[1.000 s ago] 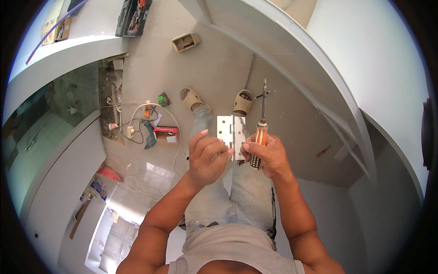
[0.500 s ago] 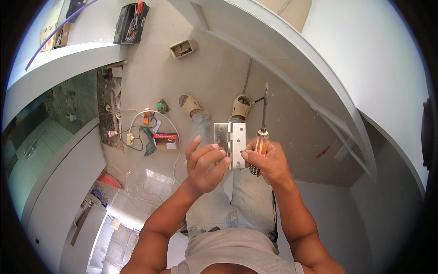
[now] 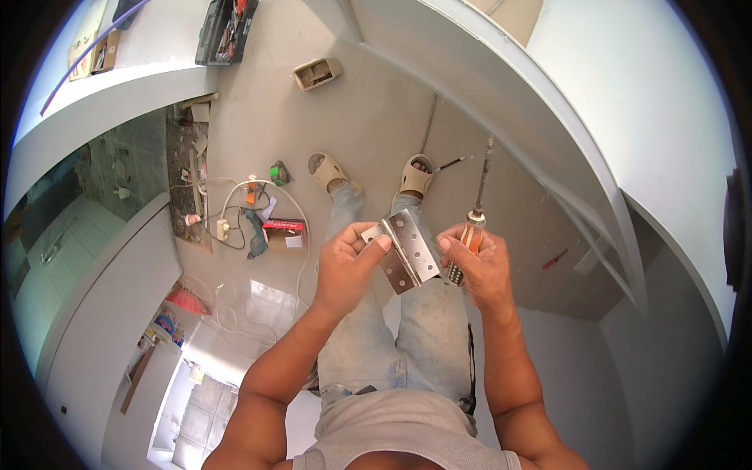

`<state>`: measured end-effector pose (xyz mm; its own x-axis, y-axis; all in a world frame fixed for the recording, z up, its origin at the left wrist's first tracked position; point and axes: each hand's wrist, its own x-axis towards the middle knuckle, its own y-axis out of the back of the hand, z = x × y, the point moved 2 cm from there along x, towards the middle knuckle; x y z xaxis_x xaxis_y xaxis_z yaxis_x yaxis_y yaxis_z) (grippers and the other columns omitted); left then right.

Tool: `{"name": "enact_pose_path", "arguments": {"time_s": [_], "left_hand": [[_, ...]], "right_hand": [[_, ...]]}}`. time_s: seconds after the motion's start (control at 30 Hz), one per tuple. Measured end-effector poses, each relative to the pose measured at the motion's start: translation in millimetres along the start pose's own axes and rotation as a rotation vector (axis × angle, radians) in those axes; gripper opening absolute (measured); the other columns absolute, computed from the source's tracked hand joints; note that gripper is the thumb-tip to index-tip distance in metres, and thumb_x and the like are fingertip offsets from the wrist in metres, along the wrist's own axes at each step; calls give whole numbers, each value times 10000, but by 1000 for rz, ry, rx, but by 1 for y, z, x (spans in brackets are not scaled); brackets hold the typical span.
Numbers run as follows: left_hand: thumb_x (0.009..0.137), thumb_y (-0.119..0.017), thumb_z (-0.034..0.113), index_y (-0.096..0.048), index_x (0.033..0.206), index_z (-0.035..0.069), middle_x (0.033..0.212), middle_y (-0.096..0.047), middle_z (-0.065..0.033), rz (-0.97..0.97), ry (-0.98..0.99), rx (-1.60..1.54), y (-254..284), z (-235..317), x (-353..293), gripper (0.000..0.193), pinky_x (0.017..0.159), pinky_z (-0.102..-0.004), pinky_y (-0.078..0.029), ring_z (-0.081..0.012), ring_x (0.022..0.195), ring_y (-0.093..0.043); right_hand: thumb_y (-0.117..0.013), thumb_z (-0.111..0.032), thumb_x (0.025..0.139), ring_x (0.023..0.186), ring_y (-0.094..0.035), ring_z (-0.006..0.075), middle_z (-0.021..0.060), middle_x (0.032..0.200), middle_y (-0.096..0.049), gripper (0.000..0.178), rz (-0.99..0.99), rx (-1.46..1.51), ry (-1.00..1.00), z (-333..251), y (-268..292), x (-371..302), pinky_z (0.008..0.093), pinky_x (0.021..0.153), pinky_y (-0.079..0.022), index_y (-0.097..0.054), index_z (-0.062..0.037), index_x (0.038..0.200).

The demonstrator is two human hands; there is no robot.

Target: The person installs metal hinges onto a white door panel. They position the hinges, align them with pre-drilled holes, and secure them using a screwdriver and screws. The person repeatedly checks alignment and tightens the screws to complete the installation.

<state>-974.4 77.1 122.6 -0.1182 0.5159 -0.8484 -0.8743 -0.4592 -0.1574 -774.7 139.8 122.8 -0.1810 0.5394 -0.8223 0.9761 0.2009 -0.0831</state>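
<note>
My left hand [image 3: 350, 266] pinches a metal door hinge [image 3: 413, 249] at its upper left corner, thumb on top. The hinge is opened out flat and tilted, with screw holes showing in its silvery leaves. Wrapped round the orange, clear-tipped handle of a screwdriver [image 3: 472, 235] is my right hand [image 3: 487, 270]. The shaft points up and away from me. My right thumb is near the hinge's right edge but apart from it. Both hands are held in front of my thighs.
On the floor lie a green tape measure [image 3: 280, 173], a power tool [image 3: 255, 235], a red box [image 3: 283, 227] and a white cable [image 3: 304, 258]. Farther off are a small open box [image 3: 317, 74] and a black toolbox [image 3: 225, 35]. A long white frame [image 3: 501, 102] spans the right.
The hinge has passed from my right hand's fingers to my left hand and turned from upright to slanted. My right hand has drawn right with the screwdriver.
</note>
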Motion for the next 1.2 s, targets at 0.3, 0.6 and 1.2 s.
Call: {"name": "enact_pose_path", "arguments": {"time_s": [0.3, 0.6, 1.2], "left_hand": [[945, -601, 128, -623, 1127, -12, 963, -693, -50, -79, 232, -142, 5, -11, 8, 231, 808, -291, -524, -116, 866, -658], [973, -571, 142, -592, 1151, -18, 1017, -680, -62, -165, 204, -178, 9, -13, 12, 241, 836, -301, -529, -115, 886, -648], [975, -568, 148, -569, 1221, -68, 1072, -689, -109, -135, 123, -66, -2, -5, 13, 327, 865, -317, -549, -143, 942, -672]], "right_hand": [[-720, -161, 851, 649, -577, 90, 39, 743, -651, 198, -141, 102, -143, 15, -6, -1, 250, 595, -456, -672, 28, 881], [-748, -149, 848, 667, -574, 77, 20, 784, -645, 192, -129, 146, -174, 14, -7, 0, 239, 607, -459, -662, 3, 927], [-724, -171, 854, 643, -616, 127, 72, 809, -664, 220, -102, 316, -231, 25, 2, 0, 276, 584, -499, -650, 11, 951]]}}
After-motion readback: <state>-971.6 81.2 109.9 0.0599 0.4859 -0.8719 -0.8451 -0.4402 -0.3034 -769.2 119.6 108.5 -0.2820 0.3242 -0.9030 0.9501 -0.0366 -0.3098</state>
